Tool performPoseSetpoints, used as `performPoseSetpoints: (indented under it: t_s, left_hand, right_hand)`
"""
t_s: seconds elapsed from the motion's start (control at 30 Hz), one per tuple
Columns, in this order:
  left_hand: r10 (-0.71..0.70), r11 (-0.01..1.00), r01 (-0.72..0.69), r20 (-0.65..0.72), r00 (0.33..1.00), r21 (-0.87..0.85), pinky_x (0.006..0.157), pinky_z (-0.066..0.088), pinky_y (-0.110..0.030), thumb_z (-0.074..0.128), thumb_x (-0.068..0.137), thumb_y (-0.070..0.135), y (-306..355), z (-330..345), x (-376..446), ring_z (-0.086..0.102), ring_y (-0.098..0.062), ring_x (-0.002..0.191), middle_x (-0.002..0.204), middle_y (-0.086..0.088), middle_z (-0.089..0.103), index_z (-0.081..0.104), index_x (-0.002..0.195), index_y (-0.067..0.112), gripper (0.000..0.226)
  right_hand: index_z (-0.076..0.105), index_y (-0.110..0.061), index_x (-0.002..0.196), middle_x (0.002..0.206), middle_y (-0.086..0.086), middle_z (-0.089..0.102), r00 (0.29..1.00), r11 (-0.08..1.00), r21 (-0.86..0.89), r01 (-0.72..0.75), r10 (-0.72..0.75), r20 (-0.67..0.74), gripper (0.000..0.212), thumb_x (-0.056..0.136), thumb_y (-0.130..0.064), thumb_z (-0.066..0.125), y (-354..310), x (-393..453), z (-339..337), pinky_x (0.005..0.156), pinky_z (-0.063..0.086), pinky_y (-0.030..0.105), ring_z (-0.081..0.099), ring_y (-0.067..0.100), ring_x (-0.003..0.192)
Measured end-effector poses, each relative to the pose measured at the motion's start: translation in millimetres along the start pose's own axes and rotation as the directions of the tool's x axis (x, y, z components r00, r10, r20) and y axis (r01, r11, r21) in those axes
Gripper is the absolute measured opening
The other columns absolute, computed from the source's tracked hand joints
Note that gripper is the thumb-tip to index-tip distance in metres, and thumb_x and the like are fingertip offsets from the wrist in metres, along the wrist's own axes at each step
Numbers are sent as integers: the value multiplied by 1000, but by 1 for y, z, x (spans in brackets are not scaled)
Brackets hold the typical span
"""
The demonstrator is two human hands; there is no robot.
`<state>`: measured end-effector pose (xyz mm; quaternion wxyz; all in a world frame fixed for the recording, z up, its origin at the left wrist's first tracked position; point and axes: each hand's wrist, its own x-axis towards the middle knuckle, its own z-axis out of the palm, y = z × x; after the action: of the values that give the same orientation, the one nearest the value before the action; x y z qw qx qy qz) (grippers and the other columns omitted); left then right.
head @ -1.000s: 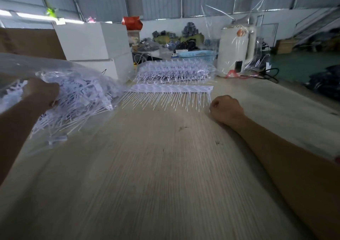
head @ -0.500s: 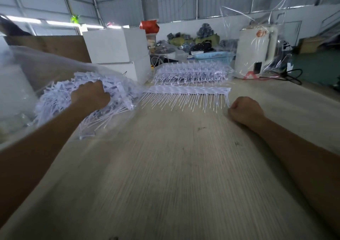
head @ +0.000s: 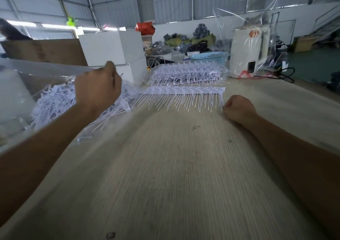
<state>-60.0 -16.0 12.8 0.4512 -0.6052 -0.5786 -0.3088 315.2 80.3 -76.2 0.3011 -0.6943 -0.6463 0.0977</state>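
Observation:
A loose heap of white plastic ties lies in an open clear bag at the left of the wooden table. My left hand hovers just above the heap with its back towards me. Its fingers are curled around a few ties, and the grip itself is hidden. A neat row of ties lies across the table's middle, stems pointing at me. My right hand rests as a fist on the table at the row's right end, touching the last stems.
Behind the row sits a bagged stack of tie strips. Two white boxes and a cardboard sheet stand at the back left. A blue basket, a white appliance in plastic wrap and a black cable are at the back right.
My left hand went from the bag's far left side into the heap, then lifted up and to the right. My right hand stayed a fist at the row's end.

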Motion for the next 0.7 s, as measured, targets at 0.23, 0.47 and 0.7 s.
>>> performPoseSetpoints:
  t_s: [0.23,0.47,0.7]
  left_hand:
    - [62,992,-14,387,920,-126,62,38,-36,44,96,25,112,32,4,64,-39,73,84,-18,65,60,100,11,21]
    - [151,977,-4,679,718,-213,87,46,-40,43,99,29,209,58,-13,62,-32,109,118,-10,63,60,116,16,28]
    - [145,910,102,538,830,-401,79,46,-39,40,99,33,224,71,-34,61,-32,104,112,-10,63,62,111,13,32]
  right_hand:
    - [63,-2,113,118,20,65,997,989,134,-58,64,-37,24,95,-12,52,-1,-4,-5,96,51,42,60,38,112]
    - [75,4,84,87,17,74,978,862,464,-205,195,71,4,84,1,72,6,5,-19,78,57,35,66,25,74]
    - [68,-3,83,66,6,63,975,753,619,-224,179,134,13,95,-2,62,4,12,-24,36,30,14,49,6,44]
